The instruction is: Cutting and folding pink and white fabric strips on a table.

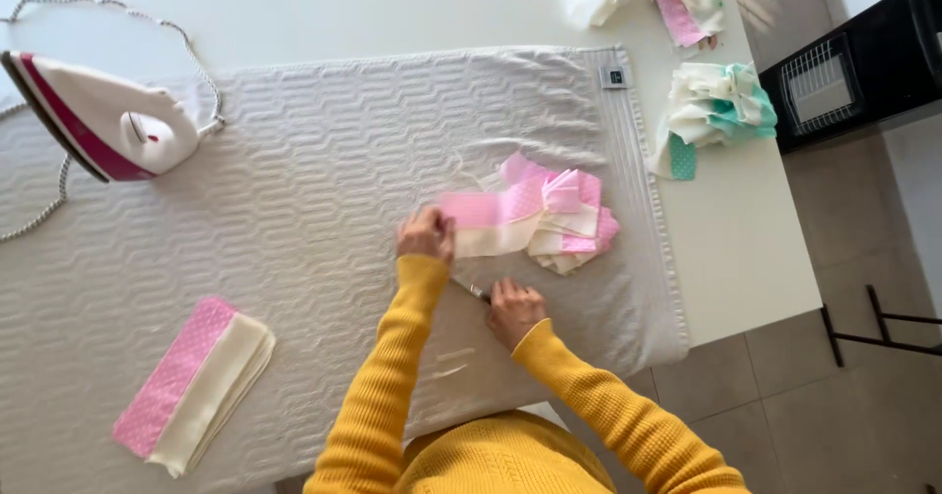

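Left hand (426, 235) grips pink-and-cream strip (491, 221); right hand (512, 308) seemingly holds scissors (471, 289).

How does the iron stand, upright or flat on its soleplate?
Upright: the iron rests on its heel on the towel, its flat soleplate turned sideways, off the cloth.

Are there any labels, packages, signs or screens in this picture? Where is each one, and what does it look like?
Label: small dark square tag sewn at the far right corner of the white quilted mat; its print is too small to tell.
No packages, signs or screens show.
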